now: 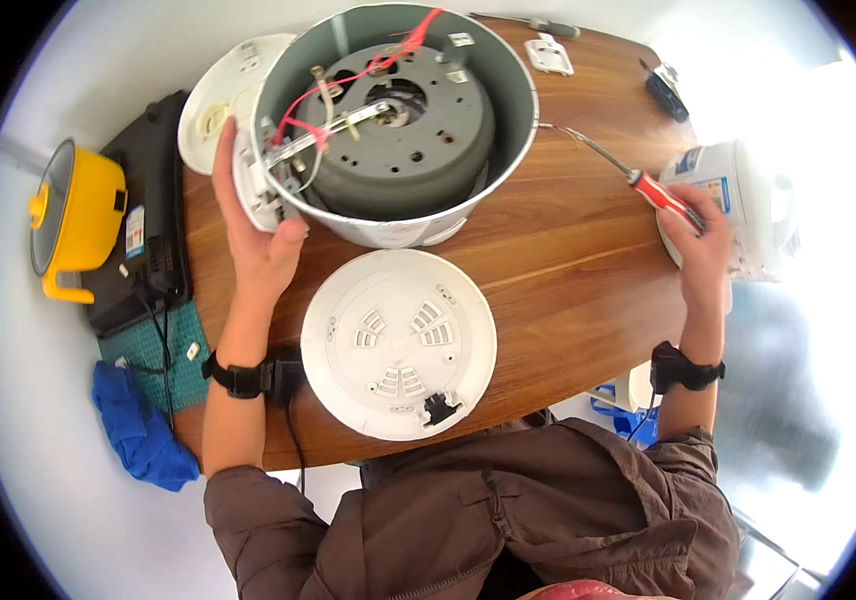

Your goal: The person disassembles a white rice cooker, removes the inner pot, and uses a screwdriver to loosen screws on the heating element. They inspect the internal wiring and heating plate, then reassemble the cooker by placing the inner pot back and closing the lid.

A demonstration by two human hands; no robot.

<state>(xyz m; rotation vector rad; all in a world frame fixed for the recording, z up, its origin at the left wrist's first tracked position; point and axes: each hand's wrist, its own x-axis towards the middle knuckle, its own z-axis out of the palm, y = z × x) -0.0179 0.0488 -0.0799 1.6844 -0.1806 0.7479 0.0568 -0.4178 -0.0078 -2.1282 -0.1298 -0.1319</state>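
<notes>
A rice cooker body (pixel 398 235) lies upside down on the table at the back, its underside exposed. Inside show a grey metal pot shell (pixel 388 170), red and white wires and a metal bracket. My left hand (pixel 258 240) grips the cooker's left side at a white side panel (pixel 253 180), thumb near the rim. My right hand (pixel 703 235), off to the right, is closed round the red handle of a screwdriver (pixel 656 192). Its shaft points up and left, and the tip, near the cooker's rim, is apart from it. A white round vented base cover (pixel 398 330) lies nearer me.
Behind the cooker is a white oval lid (pixel 218 95). A second screwdriver (pixel 556 28), a white plastic part (pixel 548 55) and a black part (pixel 666 92) lie at the back right. A white appliance (pixel 743 210) stands right; a yellow pot (pixel 88 215) and blue cloth (pixel 143 425) are left.
</notes>
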